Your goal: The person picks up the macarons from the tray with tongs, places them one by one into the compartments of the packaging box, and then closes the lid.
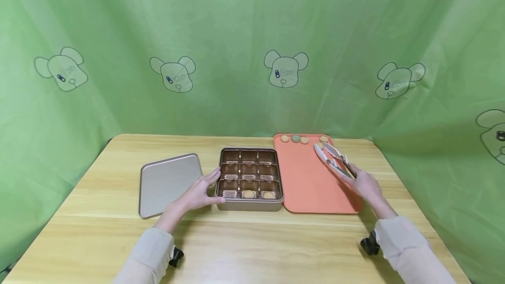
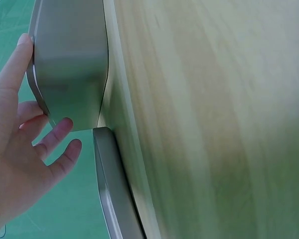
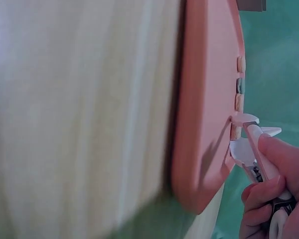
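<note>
My left hand (image 1: 200, 191) touches the left front corner of a square metal tin (image 1: 249, 205), its thumb on the front rim and its fingers fairly straight along the left side. Inside the tin is a brown insert with several compartments. A pale cookie (image 1: 248, 193) lies in the front middle one, another cookie (image 1: 269, 195) in the front right one. White-tipped tongs (image 3: 261, 154) are gripped in my right hand (image 1: 365, 185). Their tips reach around a cookie (image 1: 321, 146) near the far right of the orange tray (image 1: 311, 179); whether they squeeze it I cannot tell.
Along the tray's far edge lie more cookies, including a green cookie (image 1: 296, 138) and a pale cookie (image 1: 323, 139) at the corner. A metal lid (image 1: 169, 183) lies left of the tin. Behind the wooden table (image 1: 252, 244) hangs a green curtain (image 1: 236, 108).
</note>
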A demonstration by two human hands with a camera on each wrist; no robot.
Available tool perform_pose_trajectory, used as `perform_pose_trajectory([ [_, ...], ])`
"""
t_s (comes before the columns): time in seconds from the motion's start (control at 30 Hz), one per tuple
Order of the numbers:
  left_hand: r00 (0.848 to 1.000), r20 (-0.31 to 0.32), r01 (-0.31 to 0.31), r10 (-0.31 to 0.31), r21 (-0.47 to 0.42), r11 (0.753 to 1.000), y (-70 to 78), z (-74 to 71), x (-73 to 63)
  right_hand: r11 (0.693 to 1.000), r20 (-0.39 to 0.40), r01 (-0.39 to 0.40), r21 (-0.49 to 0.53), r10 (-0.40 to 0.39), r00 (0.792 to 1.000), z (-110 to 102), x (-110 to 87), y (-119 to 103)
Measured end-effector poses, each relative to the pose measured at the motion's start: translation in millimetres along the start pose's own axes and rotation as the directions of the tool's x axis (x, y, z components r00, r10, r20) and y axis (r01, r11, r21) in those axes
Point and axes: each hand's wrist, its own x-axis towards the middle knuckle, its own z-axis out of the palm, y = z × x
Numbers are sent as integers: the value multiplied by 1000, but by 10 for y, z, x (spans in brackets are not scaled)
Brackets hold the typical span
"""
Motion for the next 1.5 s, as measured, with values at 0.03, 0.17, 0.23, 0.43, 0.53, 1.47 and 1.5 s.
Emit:
perform_pose_trajectory([
  [0.03,1000,4,5,-5,1,1000,3,-1,0,1000,-3,6,3,-6,1000,9,-9,20],
  [0.17,1000,7,3,-3,3,1000,5,-3,8,999,-6,18,29,-18,1000,46,-48,111],
  [0.23,1000,6,2,-2,6,1000,6,-7,6,998,-8,33,45,-33,999,51,-69,152],
  [0.43,1000,3,0,0,14,1000,7,-8,0,988,-39,103,114,-99,994,43,-122,244],
  [0.53,1000,-1,-6,7,17,1000,-1,-3,0,979,-52,129,158,-122,991,45,-137,280],
  [1.47,1000,-1,-19,19,7,1000,11,-13,-10,750,-98,562,350,-567,818,140,-354,-132],
  [1.5,1000,-2,-19,19,10,1000,8,-12,-10,742,-102,577,340,-581,807,145,-365,-176],
])
